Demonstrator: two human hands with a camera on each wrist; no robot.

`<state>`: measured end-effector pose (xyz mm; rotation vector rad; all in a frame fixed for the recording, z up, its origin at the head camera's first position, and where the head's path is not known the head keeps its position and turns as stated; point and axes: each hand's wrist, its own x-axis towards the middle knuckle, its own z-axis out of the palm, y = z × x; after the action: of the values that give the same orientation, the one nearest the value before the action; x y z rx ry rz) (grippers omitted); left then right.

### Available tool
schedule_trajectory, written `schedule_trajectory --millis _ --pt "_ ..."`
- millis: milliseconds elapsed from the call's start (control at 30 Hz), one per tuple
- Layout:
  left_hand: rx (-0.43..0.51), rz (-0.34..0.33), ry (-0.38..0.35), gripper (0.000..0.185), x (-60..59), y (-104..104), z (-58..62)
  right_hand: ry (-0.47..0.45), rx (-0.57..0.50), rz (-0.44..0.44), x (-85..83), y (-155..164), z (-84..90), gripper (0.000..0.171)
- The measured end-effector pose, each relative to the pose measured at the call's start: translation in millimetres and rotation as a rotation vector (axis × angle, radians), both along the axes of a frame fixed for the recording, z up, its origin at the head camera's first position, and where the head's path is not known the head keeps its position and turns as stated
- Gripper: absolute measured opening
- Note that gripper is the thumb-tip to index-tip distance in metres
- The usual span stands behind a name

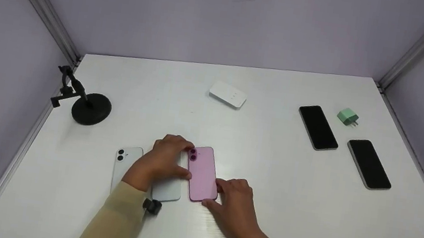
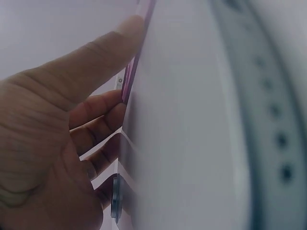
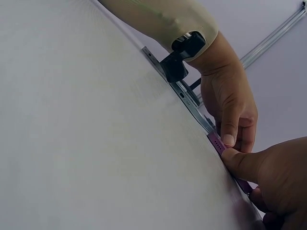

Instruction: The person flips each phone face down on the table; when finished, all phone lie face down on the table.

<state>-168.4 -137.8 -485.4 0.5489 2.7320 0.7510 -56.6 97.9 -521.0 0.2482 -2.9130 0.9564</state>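
Note:
A pink phone (image 1: pixel 203 174) lies back-up on the white table (image 1: pixel 306 215), camera end away from me. My left hand (image 1: pixel 180 160) reaches over a pale phone (image 1: pixel 167 190) and holds the pink phone's left edge and top corner with thumb and fingers. My right hand (image 1: pixel 226 195) pinches its lower right corner. In the right wrist view both hands, left hand (image 3: pixel 230 105) and right hand (image 3: pixel 268 167), press on the pink phone's edge (image 3: pixel 218 143). The left wrist view shows my thumb (image 2: pixel 96 57) against the pink edge (image 2: pixel 130 76).
A white phone (image 1: pixel 125 163) lies left of the pale one. A black round-based stand (image 1: pixel 87 106) is at far left, a white power bank (image 1: pixel 228 94) at the back. Two black phones (image 1: pixel 318 128) (image 1: pixel 369 164) and a green charger (image 1: pixel 348 116) lie right. Walls enclose the table.

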Motion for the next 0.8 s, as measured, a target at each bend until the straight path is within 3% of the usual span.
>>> schedule_trajectory --millis 233,433,533,633,800 --pt "-0.044 -0.025 0.045 0.08 2.1 4.4 -1.4 -0.014 0.013 -0.003 -0.3 0.1 -0.1 0.058" --pt "-0.032 0.0 0.039 0.081 3.9 9.9 -1.0 -0.039 -0.09 -0.024 -9.9 20.0 5.7 0.049" --pt "-0.026 0.017 0.03 0.082 4.7 10.9 -1.2 0.016 -0.115 -0.087 -28.9 56.0 13.7 0.047" --pt "-0.022 0.028 0.027 0.082 5.1 10.5 -1.8 0.053 -0.07 -0.185 -53.7 107.5 25.0 0.052" --pt "-0.023 0.036 0.023 0.082 5.1 10.1 -2.0 -0.012 0.088 -0.362 -89.5 191.5 40.8 0.068"
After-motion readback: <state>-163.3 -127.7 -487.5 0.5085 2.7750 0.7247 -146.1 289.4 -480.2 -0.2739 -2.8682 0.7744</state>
